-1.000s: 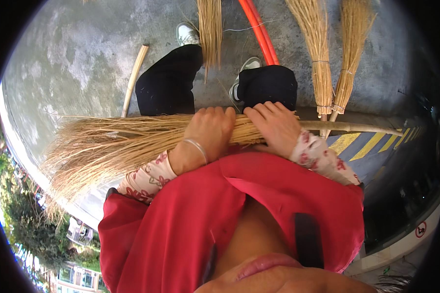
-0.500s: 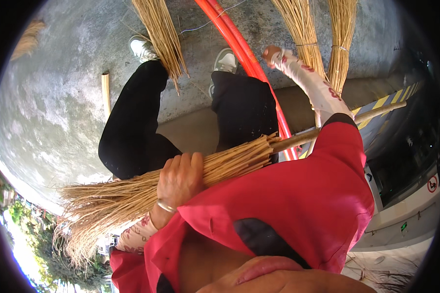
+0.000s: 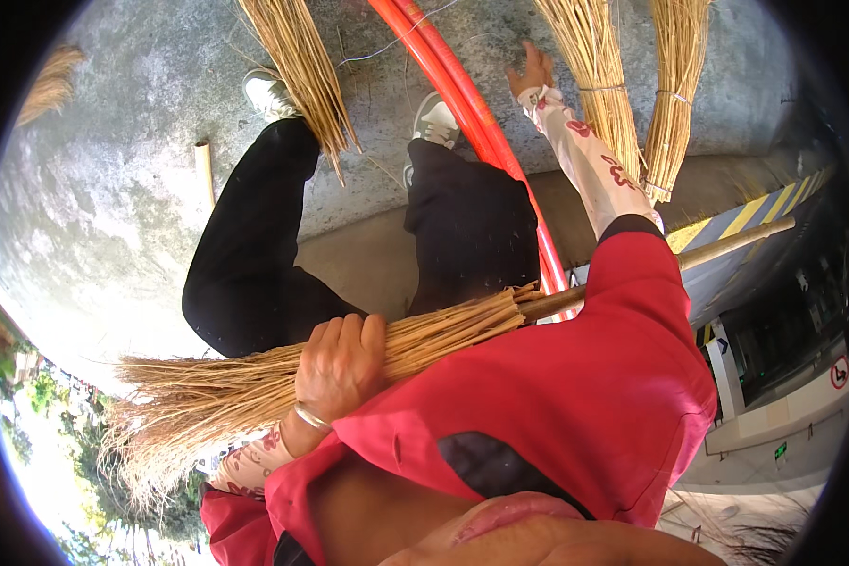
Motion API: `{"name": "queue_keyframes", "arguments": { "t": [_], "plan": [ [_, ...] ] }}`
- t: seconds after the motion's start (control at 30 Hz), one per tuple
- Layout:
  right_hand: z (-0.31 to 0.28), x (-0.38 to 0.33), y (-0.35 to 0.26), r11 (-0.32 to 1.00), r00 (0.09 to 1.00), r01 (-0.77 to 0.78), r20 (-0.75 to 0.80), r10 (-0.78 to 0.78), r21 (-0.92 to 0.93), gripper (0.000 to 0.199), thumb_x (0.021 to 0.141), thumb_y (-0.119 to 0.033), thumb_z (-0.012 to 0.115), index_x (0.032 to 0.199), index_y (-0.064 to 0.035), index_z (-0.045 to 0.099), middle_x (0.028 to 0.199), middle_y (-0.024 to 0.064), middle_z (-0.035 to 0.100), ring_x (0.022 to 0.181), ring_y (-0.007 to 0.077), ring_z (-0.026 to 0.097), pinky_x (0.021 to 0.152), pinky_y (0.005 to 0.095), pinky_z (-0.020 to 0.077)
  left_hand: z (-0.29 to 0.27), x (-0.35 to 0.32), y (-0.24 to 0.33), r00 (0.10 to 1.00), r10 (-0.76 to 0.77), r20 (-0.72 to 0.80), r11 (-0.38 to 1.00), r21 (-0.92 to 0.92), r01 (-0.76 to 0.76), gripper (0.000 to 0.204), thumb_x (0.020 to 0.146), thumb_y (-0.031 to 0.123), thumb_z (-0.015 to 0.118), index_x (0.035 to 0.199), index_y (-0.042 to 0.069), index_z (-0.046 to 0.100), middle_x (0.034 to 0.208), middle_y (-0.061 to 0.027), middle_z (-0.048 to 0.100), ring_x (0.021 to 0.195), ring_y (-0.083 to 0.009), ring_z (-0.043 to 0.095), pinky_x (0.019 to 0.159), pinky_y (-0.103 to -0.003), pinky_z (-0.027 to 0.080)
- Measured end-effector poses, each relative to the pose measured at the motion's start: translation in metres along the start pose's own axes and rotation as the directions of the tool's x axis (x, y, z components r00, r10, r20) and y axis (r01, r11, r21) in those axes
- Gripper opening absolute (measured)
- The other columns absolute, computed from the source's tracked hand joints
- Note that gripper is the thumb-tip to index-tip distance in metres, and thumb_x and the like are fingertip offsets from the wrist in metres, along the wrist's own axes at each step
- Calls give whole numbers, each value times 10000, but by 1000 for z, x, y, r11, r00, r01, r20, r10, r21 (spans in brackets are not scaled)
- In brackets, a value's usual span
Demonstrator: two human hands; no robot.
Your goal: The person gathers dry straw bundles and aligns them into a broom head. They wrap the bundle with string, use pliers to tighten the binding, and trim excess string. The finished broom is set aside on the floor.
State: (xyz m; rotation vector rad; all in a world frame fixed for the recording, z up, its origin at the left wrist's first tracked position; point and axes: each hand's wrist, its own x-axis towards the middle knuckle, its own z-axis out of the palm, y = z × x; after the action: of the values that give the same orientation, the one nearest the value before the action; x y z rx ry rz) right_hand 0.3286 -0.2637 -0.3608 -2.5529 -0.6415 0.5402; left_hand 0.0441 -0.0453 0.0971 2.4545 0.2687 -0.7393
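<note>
A straw broom [image 3: 434, 330] lies across my lap, its bristles spreading to the left and its wooden handle [image 3: 736, 243] running out to the right under my right arm. My left hand [image 3: 340, 366], with a bangle at the wrist, is wrapped round the bristle bundle. My right arm stretches far forward. At its end my right hand [image 3: 534, 72] is held over the concrete, empty, with fingers extended and thumb apart. It is nearest to a tied straw bundle [image 3: 594, 90] on its right. A thin wire [image 3: 391, 54] lies on the ground to its left.
Long orange-red tubes [image 3: 453, 90] run past my right leg. Another tied straw bundle [image 3: 674, 94] lies at the far right, and a loose one [image 3: 297, 71] by my left shoe [image 3: 269, 94]. A short pole [image 3: 204, 170] stands left of my leg. Yellow-and-grey striping [image 3: 745, 217] edges the right.
My right hand has moved farther forward, and its fingers have spread from a more curled shape. My left hand keeps its grip on the broom. The view has shifted slightly.
</note>
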Motion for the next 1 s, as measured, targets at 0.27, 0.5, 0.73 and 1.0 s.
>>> {"name": "queue_keyframes", "arguments": {
  "t": [0.27, 0.5, 0.73, 1.0],
  "plan": [
    [5, 35, 1, 971, 939, -216, 294, 177, 104, 175, 897, -233, 603, 886, -68, 656, 643, 110, 659, 663, 336, 669, 650, 417, 550, -3, 1, -1, 1000, -16, 8, 1000, 10, 16, 129, 714, 108, 576, 734, 98, 450, 655, -46, 431, 603, -203, 509, 582, -331, 446],
    [-76, 20, -87, 545, 854, -514, 455, 252, 663, 262, 1029, -265, 522, 977, -44, 651, 739, -2, 599, 650, 126, 633, 666, 306, 580, 0, -4, -1, 999, 0, -40, 1000, -3, 0, 147, 725, 104, 581, 724, 103, 434, 645, -48, 441, 592, -203, 512, 569, -335, 438],
    [-199, 13, -158, 558, 835, -462, 551, 9, 690, 240, 1012, -226, 550, 973, -34, 688, 707, -27, 534, 571, 86, 528, 572, 261, 508, 1, -11, -3, 990, 38, -135, 999, 20, -36, 142, 738, 100, 590, 738, 98, 448, 651, -65, 500, 612, -228, 576, 565, -351, 460],
    [-297, -30, -200, 383, 994, 65, -25, -108, 922, 247, 1038, -195, 517, 1118, -2, 648, 864, 35, 616, 841, 142, 594, 859, 322, 509, -10, -20, 4, 996, -12, -93, 997, -79, 4, 349, 688, 204, 768, 842, 40, 502, 772, -172, 629, 739, -369, 661, 663, -445, 531]
  ]
}}
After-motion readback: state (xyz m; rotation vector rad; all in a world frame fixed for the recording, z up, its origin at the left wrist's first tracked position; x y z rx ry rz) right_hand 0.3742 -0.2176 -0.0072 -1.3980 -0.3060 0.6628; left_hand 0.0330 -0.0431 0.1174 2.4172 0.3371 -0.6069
